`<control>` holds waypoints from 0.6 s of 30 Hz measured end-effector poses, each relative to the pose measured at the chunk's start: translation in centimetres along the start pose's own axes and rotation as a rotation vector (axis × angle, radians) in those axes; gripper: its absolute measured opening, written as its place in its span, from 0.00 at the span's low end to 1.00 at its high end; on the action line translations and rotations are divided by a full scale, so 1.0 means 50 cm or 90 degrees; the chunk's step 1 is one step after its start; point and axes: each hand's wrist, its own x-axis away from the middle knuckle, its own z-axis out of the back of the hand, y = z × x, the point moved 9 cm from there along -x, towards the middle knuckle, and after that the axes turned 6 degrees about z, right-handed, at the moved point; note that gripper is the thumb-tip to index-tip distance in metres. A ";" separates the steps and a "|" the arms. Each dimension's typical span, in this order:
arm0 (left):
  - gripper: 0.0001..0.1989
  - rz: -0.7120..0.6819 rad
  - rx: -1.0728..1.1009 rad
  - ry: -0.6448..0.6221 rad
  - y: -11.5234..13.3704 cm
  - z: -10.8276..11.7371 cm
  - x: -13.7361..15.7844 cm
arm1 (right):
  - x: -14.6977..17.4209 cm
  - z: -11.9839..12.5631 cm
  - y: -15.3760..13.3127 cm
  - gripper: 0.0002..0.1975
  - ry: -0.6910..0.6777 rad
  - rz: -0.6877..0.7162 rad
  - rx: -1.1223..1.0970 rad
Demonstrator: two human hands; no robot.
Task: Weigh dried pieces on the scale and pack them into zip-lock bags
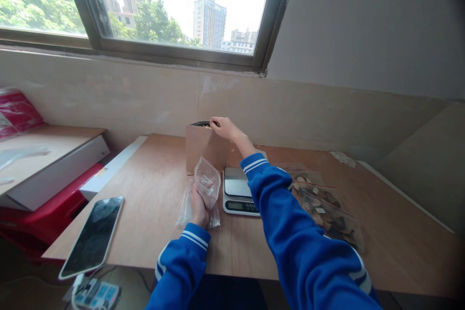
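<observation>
My left hand (200, 206) is closed around a clear plastic bag (209, 179), its mouth gaping upward. Behind it stands an upright brown cardboard box (203, 150), open at the top, with something dark and pale bits at its rim. At that rim, my right hand (227, 128) has its fingers curled together over the opening; what they hold, if anything, is too small to make out. To the right of the bag sits a kitchen scale (240, 191) with a silver plate and a dark display, partly covered by my right sleeve.
Filled clear zip bags (327, 208) of brownish pieces lie right of the scale. A phone (96, 232) lies at the table's left edge, above a power strip (96, 295). A red stool (54, 213) and a second table (51, 145) stand left. The wall and window rise behind.
</observation>
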 end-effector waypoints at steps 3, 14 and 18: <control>0.23 -0.004 -0.005 -0.011 0.002 -0.002 0.003 | 0.004 -0.008 -0.008 0.17 -0.069 -0.018 0.028; 0.23 -0.001 0.007 -0.024 0.006 -0.011 0.008 | 0.011 -0.025 -0.023 0.41 -0.280 -0.142 0.034; 0.22 0.007 0.007 -0.012 0.004 -0.008 0.007 | 0.023 -0.041 -0.041 0.42 -0.336 -0.160 0.036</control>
